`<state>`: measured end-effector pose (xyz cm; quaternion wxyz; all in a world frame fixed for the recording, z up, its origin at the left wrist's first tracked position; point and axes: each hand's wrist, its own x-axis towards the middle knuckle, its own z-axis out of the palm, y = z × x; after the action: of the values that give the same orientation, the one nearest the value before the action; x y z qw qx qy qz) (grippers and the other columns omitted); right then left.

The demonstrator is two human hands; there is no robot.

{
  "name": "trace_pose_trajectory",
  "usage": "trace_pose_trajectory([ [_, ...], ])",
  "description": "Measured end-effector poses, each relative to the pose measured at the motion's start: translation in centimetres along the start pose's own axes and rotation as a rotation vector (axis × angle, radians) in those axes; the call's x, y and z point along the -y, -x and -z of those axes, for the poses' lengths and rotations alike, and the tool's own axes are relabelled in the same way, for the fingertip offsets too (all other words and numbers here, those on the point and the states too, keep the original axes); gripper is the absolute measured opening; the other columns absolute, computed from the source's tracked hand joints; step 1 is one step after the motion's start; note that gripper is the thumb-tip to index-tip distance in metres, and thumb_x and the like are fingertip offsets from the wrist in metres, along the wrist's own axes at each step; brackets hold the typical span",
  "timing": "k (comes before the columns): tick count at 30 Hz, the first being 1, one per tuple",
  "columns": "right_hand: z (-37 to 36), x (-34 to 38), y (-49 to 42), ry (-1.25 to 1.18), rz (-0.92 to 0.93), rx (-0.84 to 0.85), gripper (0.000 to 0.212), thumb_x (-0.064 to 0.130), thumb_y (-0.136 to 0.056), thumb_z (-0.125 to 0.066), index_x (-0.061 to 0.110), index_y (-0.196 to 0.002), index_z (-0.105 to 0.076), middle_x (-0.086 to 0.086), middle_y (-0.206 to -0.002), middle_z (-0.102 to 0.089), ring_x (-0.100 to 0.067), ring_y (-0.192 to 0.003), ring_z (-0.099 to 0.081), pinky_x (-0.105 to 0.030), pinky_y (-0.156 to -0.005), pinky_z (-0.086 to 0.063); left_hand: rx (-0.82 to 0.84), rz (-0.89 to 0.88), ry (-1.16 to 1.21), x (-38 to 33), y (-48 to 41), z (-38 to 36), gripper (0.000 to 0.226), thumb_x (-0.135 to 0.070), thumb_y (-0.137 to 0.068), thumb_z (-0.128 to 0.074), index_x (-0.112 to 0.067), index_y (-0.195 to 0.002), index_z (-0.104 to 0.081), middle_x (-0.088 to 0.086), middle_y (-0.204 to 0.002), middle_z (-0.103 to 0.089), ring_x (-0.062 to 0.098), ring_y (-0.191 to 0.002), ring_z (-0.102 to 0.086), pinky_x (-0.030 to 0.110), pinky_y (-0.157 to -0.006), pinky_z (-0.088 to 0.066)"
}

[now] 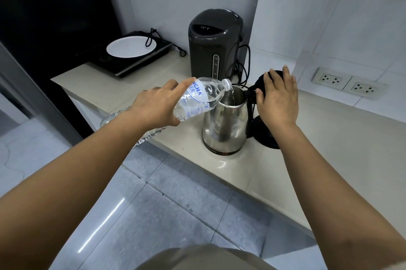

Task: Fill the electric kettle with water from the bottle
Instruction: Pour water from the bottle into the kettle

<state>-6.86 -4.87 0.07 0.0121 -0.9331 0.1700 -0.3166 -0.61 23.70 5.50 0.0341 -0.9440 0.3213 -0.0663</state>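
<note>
A steel electric kettle [224,124] stands on the pale counter [329,148], its black lid [261,82] swung open to the right. My left hand [153,107] grips a clear plastic water bottle [200,98], tilted with its uncapped neck over the kettle's mouth; a thin stream of water runs in. My right hand [276,98] rests with straight fingers on the raised lid and holds it back. The kettle's black handle and base [263,135] are partly hidden behind my right wrist.
A tall dark water dispenser [214,43] with a black cord stands right behind the kettle. At the back left lies an induction hob [109,60] carrying a white plate [129,47]. Two wall sockets [347,84] sit to the right. The counter edge drops to a tiled floor.
</note>
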Motion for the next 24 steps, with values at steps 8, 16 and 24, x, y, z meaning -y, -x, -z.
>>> trace_pose_trajectory([
  [8,0.09,0.01,-0.03,0.008,-0.006,0.011,0.049,0.032,-0.098,-0.044,0.007,-0.14,-0.045,-0.007,-0.151,-0.04,-0.028,-0.148,-0.013,-0.04,-0.121,-0.003,-0.005,0.002,-0.004,0.07,0.02,0.18,0.111,-0.043,-0.07,-0.077,-0.042,-0.149,0.002,0.001,-0.131,-0.044,0.034,-0.1,-0.058,0.042,-0.074,-0.05],
  [16,0.12,0.04,-0.09,0.014,-0.008,0.01,0.049,0.032,-0.098,-0.043,0.007,-0.14,-0.045,-0.008,-0.151,-0.04,-0.028,-0.148,-0.013,-0.039,-0.121,-0.003,-0.003,-0.005,-0.023,-0.06,0.07,0.22,0.111,-0.044,-0.07,-0.076,-0.042,-0.149,0.002,0.0,-0.129,-0.045,0.033,-0.1,-0.059,0.042,-0.073,-0.051],
  [24,0.11,0.13,-0.07,0.008,-0.01,0.007,0.049,0.031,-0.098,-0.044,0.007,-0.14,-0.046,-0.008,-0.15,-0.041,-0.029,-0.148,-0.015,-0.04,-0.121,-0.004,0.001,-0.01,-0.026,0.02,0.0,0.27,0.112,-0.042,-0.07,-0.077,-0.041,-0.15,0.001,0.001,-0.129,-0.044,0.033,-0.098,-0.059,0.041,-0.074,-0.051],
])
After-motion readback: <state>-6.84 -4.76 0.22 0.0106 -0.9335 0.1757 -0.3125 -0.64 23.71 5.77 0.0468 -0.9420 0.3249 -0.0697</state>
